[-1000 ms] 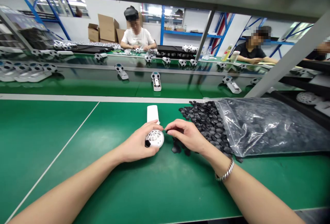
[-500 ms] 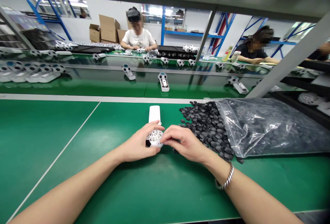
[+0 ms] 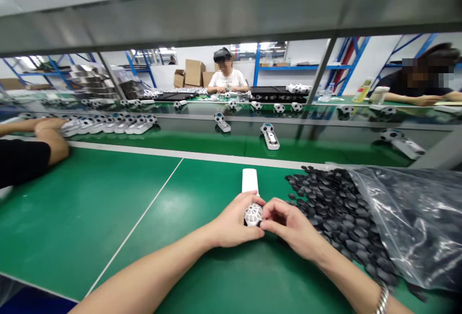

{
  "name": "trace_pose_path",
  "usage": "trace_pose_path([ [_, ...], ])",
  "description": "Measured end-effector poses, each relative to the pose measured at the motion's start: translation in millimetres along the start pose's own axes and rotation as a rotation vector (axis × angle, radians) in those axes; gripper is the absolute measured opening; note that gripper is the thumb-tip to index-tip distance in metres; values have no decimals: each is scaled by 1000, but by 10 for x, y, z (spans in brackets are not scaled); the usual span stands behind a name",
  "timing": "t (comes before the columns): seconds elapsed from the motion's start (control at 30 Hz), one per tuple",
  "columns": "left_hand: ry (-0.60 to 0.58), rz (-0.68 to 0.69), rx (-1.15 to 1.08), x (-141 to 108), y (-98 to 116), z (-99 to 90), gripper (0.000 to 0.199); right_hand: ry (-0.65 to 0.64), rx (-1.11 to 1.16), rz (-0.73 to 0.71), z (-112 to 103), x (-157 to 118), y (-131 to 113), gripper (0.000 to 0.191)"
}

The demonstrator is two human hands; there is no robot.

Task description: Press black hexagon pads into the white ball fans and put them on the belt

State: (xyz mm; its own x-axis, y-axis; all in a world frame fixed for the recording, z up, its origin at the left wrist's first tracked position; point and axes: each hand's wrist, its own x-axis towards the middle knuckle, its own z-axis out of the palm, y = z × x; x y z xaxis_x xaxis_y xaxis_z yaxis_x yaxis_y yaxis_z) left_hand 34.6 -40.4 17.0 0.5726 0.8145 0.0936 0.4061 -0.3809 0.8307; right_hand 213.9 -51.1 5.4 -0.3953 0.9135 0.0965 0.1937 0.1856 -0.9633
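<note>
On the green table lies a white handheld fan [image 3: 253, 214] with a football-shaped head and a white grille, its handle pointing away from me. My left hand [image 3: 238, 220] is wrapped around the left side of the round head, thumb below and fingers above. At the head's right edge, my right hand [image 3: 288, 225] has thumb and forefinger pinched together against it. A dark patch shows by those fingertips, but whether they hold a loose piece is hidden. Right of the hands spreads a pile of small black plastic pieces [image 3: 335, 203].
A clear plastic bag [image 3: 415, 227] lies at the right behind the pieces. Beyond the white edge strip, several football-headed fans [image 3: 270, 137] rest on the green line. A co-worker's arm [image 3: 50, 133] reaches in at left; another person [image 3: 228, 78] sits opposite. A shelf [image 3: 216, 20] hangs overhead.
The view has swung left and up, so the table things appear further right and lower. A co-worker's arm has come into view at left. My hands remain at the fan head.
</note>
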Motion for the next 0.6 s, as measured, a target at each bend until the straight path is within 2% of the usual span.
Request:
trace_pose_path([
  [0.1, 26, -25, -27, 5, 14, 25, 50, -39, 124, 71, 21, 47, 18, 18],
  [0.2, 37, -24, -32, 10, 18, 45, 48, -42, 86, 85, 34, 77, -6, 21],
  [0.27, 37, -1, -28, 17, 4, 49, 49, 3, -78, 63, 2, 70, -24, 20],
  [0.37, 46, 57, -3, 35, -45, 26, 57, 84, -456, 53, -137, 13, 0, 17],
  [0.47, 90, -2, 48, 49, -102, -31, 62, 108, -765, 129, -319, -59, 104, 20],
  [0.6, 78, -122, 25, 44, -136, -118, 66, 21, -859, 177, -448, -79, 258, 15],
])
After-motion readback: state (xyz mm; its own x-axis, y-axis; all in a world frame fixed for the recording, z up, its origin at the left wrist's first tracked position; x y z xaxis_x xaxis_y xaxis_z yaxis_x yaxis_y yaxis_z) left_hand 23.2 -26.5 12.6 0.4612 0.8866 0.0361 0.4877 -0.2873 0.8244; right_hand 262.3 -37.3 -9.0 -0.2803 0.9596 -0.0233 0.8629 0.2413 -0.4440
